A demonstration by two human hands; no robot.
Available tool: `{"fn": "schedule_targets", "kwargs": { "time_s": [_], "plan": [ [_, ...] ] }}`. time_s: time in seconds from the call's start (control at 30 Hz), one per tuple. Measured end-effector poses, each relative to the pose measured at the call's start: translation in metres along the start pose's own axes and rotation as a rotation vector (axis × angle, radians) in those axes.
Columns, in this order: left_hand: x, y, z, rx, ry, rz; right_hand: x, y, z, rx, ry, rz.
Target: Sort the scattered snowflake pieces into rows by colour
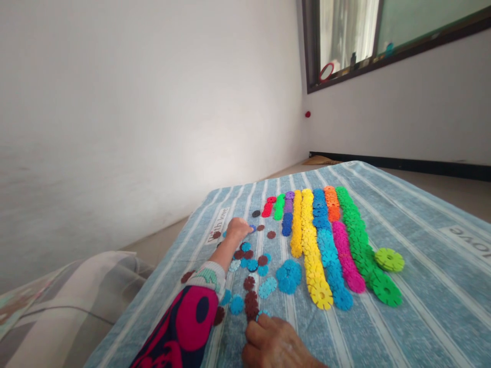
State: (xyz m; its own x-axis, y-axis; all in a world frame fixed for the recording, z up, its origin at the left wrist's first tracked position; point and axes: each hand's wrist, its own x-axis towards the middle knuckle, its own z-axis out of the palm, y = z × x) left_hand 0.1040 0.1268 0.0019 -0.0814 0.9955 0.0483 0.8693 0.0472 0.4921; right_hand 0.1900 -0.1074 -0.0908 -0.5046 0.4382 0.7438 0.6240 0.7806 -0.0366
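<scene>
My left hand [238, 228] reaches far out over the blue striped sheet [422, 266], its fingers pinched on a small blue disc [252, 228]. My right hand [270, 341] rests near the bottom edge of the view, with its fingers curled over a light blue disc [263, 313]. Between the hands lie several loose brown discs [251, 301] and light blue discs [288, 275]. To their right, toothed plastic discs lie in long rows by colour: yellow [312, 250], blue [326, 245], pink [347, 255] and green [360, 240]. Shorter red, green, purple and orange rows lie at the far end.
A single lime green disc [389, 259] lies apart, right of the green row. A grey striped cushion [65, 296] sits at the left beside the sheet. A white wall stands behind, and a dark-framed window [345, 51] is at the upper right.
</scene>
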Motion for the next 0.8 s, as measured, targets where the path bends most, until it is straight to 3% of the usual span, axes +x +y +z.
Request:
{"fn": "schedule_targets", "kwargs": {
  "time_s": [0.2, 0.37, 0.6, 0.8],
  "plan": [
    [-0.014, 0.003, -0.004, -0.171, 0.000, 0.053, 0.001, 0.002, 0.003, 0.000, -0.007, -0.001],
    [-0.027, 0.023, 0.001, -0.325, -0.106, 0.290, 0.000, 0.002, 0.003, -0.015, -0.022, -0.001],
    [-0.041, 0.052, 0.027, -0.242, -0.249, 0.456, 0.002, 0.001, 0.000, 0.024, 0.120, 0.021],
    [-0.040, 0.061, 0.040, -0.156, -0.213, 0.493, 0.003, 0.001, -0.001, -0.008, 0.035, 0.020]
  ]
}}
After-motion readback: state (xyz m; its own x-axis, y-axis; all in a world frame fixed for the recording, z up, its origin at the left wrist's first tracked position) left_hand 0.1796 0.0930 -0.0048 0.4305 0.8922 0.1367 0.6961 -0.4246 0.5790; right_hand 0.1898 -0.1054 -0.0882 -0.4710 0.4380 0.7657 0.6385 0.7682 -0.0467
